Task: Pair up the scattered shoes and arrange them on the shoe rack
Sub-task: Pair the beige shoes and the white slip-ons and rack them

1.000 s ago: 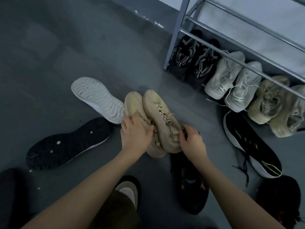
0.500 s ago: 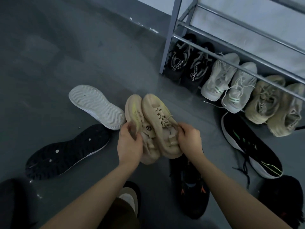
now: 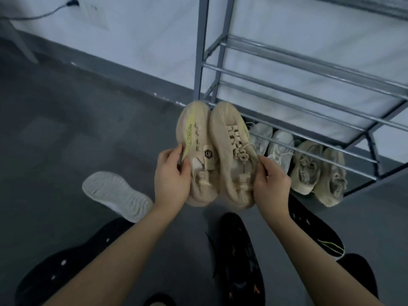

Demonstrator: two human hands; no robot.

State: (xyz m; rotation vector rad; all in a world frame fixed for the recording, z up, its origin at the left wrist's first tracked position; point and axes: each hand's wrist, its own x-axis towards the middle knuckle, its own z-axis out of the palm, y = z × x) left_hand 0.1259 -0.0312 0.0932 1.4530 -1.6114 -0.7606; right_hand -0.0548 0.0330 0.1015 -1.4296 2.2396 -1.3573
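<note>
Since the earlier frames the pair of beige sneakers has come up off the floor and now hangs in the air in front of the shoe rack (image 3: 309, 69), toes pointing toward its lowest rails. The left hand (image 3: 171, 176) grips the left beige sneaker (image 3: 194, 138) at its outer side near the heel, thumb over the collar and fingers curled round the sole edge. The right hand (image 3: 270, 184) grips the right beige sneaker (image 3: 227, 133) the same way from the other side, its fingers pinching near the laces and collar. The two shoes are pressed side by side, touching along their inner edges, uppers facing the camera. Under the rack's bottom rails a pair of white sneakers (image 3: 273, 149) sits next to a pair of tan knit sneakers (image 3: 318, 171), all four with heels toward the viewer; the held pair hides whatever stands left of the white ones. On the grey floor (image 3: 66, 129), to the left of the hands, a white shoe (image 3: 117, 195) lies sole-up, and just below it a black shoe (image 3: 66, 261) also lies with its sole showing. Between the forearms lies another black shoe (image 3: 238, 261) with orange marks, and to the right a black shoe with a green stripe (image 3: 318, 235) lies near the rack's front. A cable (image 3: 44, 14) runs to a wall outlet at the upper left.
</note>
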